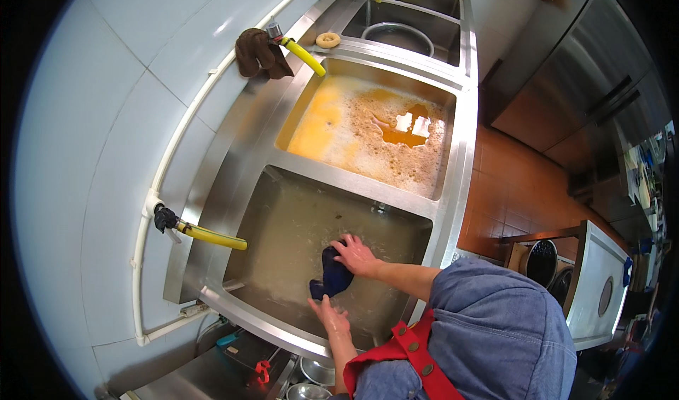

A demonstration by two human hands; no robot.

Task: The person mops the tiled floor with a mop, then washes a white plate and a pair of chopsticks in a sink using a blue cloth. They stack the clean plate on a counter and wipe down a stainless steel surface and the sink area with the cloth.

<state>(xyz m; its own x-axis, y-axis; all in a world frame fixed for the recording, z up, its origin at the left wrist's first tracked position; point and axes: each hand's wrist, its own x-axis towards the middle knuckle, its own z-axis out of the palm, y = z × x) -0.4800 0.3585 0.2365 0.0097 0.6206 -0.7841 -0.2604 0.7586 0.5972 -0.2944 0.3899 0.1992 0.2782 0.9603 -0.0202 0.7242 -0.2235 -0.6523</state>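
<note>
A dark navy cloth [336, 274] lies bunched in the cloudy water of the near steel sink basin [347, 188]. My right hand [356, 255] grips the upper right part of the cloth, with the fingers bent over its edge. Just below the cloth's lower end is my left hand [331, 315], wet, its fingers spread. Its fingertips come close to the fabric; whether they touch it is hard to tell. The murky water may hide more of the cloth. Small dark bits float near the basin's middle.
Beyond a steel divider, the second basin [446, 150] holds foamy orange-brown water. Yellow hoses [212, 236] hang from taps on the left wall. A brown glove [257, 55] drapes over the pipe. A large round metal basin [398, 24] sits in the far sink. Metal bowls [317, 369] stand below.
</note>
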